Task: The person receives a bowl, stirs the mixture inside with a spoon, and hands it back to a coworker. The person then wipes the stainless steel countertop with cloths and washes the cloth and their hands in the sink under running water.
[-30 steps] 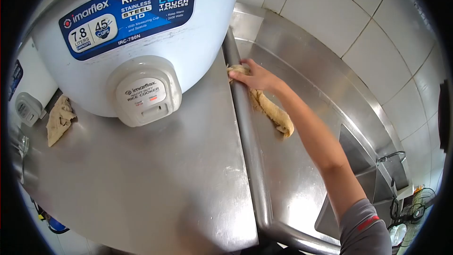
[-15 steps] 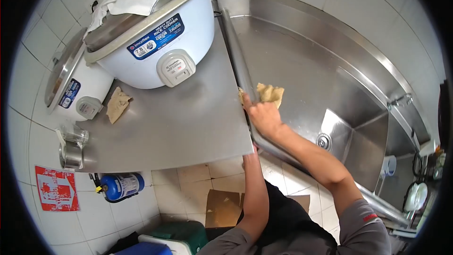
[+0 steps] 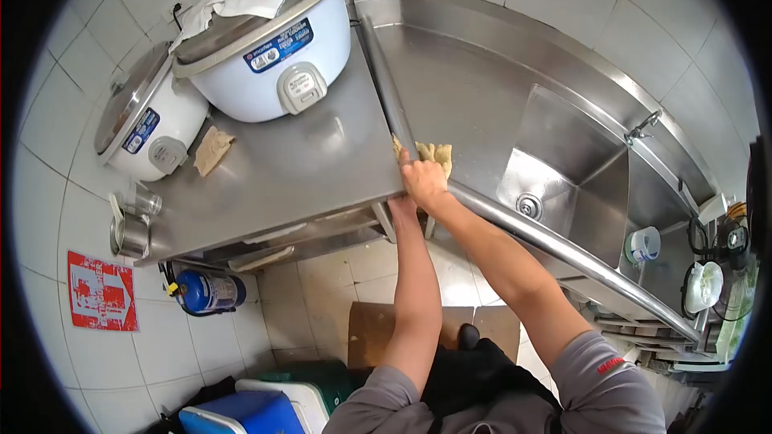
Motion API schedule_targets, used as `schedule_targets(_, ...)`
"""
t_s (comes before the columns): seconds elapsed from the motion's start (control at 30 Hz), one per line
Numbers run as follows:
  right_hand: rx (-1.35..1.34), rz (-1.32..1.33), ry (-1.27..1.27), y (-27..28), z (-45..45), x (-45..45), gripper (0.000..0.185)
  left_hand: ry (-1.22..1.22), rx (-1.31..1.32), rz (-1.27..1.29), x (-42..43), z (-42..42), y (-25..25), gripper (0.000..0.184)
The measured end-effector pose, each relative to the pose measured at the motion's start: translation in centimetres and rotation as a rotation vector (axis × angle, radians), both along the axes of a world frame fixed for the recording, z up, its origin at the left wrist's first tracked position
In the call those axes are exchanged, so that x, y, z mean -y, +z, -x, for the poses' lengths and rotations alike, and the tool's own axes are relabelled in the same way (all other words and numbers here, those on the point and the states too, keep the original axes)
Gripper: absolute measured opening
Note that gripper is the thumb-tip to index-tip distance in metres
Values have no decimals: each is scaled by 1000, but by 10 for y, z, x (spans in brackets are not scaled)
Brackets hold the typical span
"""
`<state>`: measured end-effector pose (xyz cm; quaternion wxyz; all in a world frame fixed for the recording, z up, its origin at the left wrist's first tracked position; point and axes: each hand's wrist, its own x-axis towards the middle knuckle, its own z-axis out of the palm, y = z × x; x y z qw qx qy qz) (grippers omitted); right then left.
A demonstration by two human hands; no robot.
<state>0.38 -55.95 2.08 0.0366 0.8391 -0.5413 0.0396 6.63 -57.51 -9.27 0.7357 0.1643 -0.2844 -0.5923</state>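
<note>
Okay so, nearest the body, the left hand [image 3: 404,203] is tucking in under the edge of the steel desk [image 3: 314,169], and I can't tell what its grip is doing. Just beyond, the right hand [image 3: 423,180] is clamping down on a yellowish cloth [image 3: 437,157], which is straddling the sink unit's rounded rim [image 3: 386,96]. Looks mid-job to me, since the cloth isn't being let go. Can't tell how much rim is finished. Farther off, a beige cloth [image 3: 214,151] is lying untouched near the larger rice cooker [image 3: 261,88].

Yellowish cloth [image 3: 437,157], crumpled, showing on both sides of the metal rim [image 3: 389,96], perhaps wrapped around it
</note>
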Motion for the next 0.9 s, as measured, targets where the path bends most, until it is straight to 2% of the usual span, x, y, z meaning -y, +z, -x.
schedule_targets(0.07, 6, -56, -14, 7, 5, -17, 52, 19, 82, -62, -9, 0, -1, 51)
schedule_targets(0.23, 64, -89, -4, 12, 12, -50, 50, -69, 2, -491, -19, -7, -6, 48)
schedule_targets(0.33, 195, -96, -5, 10, 18, -52, 45, -55, -22, -624, -16, -8, -13, 46)
schedule_targets(0.57, 263, -191, -79, 3, 27, -47, 24, -3, 12, -635, -22, 0, -20, 42)
schedule_targets(0.63, 271, -141, -94, 8, 29, -53, 21, -16, 11, -666, -23, -6, -14, 41)
schedule_targets(0.8, 368, -244, -137, 15, 33, -77, 21, 5, 0, -747, -35, -12, -5, 38)
schedule_targets(0.9, 369, -137, -52, 13, 39, -116, 22, 33, -67, -790, -55, -14, -9, 37)
